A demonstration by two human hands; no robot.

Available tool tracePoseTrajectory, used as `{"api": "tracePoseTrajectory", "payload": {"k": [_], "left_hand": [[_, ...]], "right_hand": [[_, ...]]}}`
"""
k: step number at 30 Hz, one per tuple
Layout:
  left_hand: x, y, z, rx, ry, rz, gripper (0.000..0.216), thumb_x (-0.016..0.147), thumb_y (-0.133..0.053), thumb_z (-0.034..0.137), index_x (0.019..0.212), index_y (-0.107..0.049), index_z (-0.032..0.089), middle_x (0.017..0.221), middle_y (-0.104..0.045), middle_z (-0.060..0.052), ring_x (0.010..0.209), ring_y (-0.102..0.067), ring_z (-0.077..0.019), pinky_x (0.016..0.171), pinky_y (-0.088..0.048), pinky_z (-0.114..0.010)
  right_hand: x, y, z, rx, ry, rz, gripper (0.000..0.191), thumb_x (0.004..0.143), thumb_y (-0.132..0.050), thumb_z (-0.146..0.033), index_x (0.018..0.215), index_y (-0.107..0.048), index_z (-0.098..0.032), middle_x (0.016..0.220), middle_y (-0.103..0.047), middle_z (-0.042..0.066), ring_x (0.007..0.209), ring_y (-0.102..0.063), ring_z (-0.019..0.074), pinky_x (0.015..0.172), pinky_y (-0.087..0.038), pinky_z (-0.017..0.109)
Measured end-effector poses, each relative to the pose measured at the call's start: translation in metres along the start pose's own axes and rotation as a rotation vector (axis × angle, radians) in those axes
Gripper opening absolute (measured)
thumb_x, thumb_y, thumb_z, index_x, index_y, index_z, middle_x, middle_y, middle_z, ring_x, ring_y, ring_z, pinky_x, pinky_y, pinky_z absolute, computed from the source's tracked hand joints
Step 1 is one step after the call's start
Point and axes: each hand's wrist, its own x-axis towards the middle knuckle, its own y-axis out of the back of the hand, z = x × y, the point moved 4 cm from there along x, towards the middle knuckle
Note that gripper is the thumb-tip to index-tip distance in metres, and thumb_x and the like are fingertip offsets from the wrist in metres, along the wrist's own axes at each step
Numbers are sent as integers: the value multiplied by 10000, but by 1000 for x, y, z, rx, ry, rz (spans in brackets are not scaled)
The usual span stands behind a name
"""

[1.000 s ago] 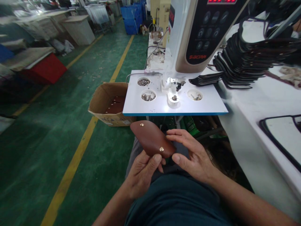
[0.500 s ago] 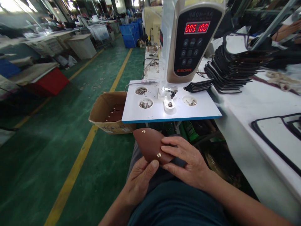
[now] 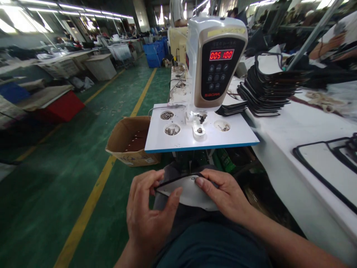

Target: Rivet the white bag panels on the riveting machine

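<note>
My right hand point(image 3: 227, 191) pinches a curved leather piece point(image 3: 192, 191) by its right end, thumb on the pale backing, fingers mostly hidden behind. The piece is tilted over my lap, its white inner side and dark edge facing me, with small metal rivet backs in it. My left hand point(image 3: 152, 208) curves around the piece's left tip, thumb and fingers apart; whether it touches the tip I cannot tell. Beyond both hands stands a riveting machine point(image 3: 216, 70) with a red display, over a white worktop point(image 3: 178, 143) with cups of small metal parts.
A cardboard box point(image 3: 134, 158) with brown rivet-studded pieces stands on the floor left of the worktop. Stacked dark-edged panels point(image 3: 264, 89) sit on the white side table point(image 3: 281, 137) at right, with more panels nearer me. Another person's hand point(image 3: 329, 44) shows at the far right.
The leather piece has been turned over, from its brown face with two shiny rivets to its pale back. My left hand has opened and moved up and left; the view has tilted up slightly.
</note>
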Motion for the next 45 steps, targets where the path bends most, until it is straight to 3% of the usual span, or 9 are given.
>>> {"api": "tracePoseTrajectory", "payload": {"k": [3,5,7,12,18,25,36,45], "left_hand": [[16,-2,1,15,62,-204,376,779,-697,304,1144,-643,228,1133,-659,-67,1020,-584,-217,882,-466,-331],[20,-9,-2,-84,160,-416,245,856,-603,327,1063,-693,232,1049,-704,-48,957,-617,-197,855,-477,-307],[20,-16,-6,-189,259,-569,249,891,-549,347,1044,-709,233,1002,-725,-35,872,-633,-175,773,-487,-273],[17,-24,-10,-378,412,-741,267,885,-546,393,952,-709,192,872,-719,-20,704,-592,-134,594,-451,-218],[20,-29,-17,-444,495,-901,304,880,-531,444,896,-652,165,769,-666,-10,625,-542,-109,502,-378,-194],[23,-37,-21,-488,487,-910,326,894,-501,450,856,-643,159,711,-621,-1,612,-512,-99,506,-375,-190],[6,-49,-27,-763,729,-912,346,871,-543,495,867,-593,153,680,-611,-1,545,-512,-83,463,-362,-182],[1,-56,-33,-905,905,-878,344,830,-608,491,913,-597,158,719,-656,-16,542,-550,-89,489,-378,-189]], "right_hand": [[4,-4,-1,-57,-23,-73,353,985,-475,-389,713,-544,-175,686,-539,-26,635,-510,92,570,-358,216],[6,-6,-1,-97,-39,-106,377,991,-456,-409,699,-511,-177,674,-522,-32,626,-497,88,559,-337,218],[8,-5,0,-128,-45,-138,383,999,-434,-423,711,-507,-180,681,-527,-32,632,-498,89,562,-331,220],[12,-3,0,-201,-37,-200,404,1014,-385,-434,708,-484,-188,677,-523,-26,634,-499,98,574,-328,232],[17,-5,-1,-294,9,-272,381,1017,-382,-400,707,-457,-192,683,-520,-20,633,-479,102,559,-300,236],[22,-4,4,-212,-33,-315,422,1011,-380,-436,673,-430,-188,664,-499,-23,610,-470,93,533,-302,227],[27,-2,23,93,-209,-395,462,930,-474,-586,705,-505,-183,664,-481,-26,587,-465,90,468,-327,187],[31,-3,27,99,-225,-394,489,930,-446,-612,732,-561,-180,671,-524,-20,582,-472,92,479,-329,192]]}}
